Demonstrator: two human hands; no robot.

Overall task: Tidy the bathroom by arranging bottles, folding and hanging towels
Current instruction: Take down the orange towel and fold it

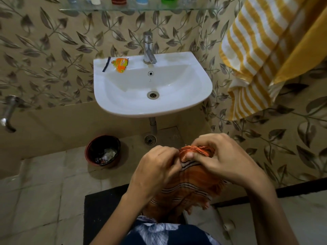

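Observation:
An orange towel (191, 184) with dark and white stripes hangs bunched in front of me, below the sink. My left hand (157, 167) pinches its upper edge from the left. My right hand (219, 156) grips the same edge from the right, thumb pressed on the cloth. A yellow and white striped towel (256, 55) hangs on the wall at the upper right. Several bottles (141, 0) stand on a glass shelf (138, 9) at the top; only their bases show.
A white wall sink (177, 106) with a chrome tap (148, 48) carries an orange sachet (121, 65) on its rim. A dark red bin (102, 151) stands on the floor left of the drain. A wall tap (8, 114) juts out at left. A black mat (100, 216) lies underfoot.

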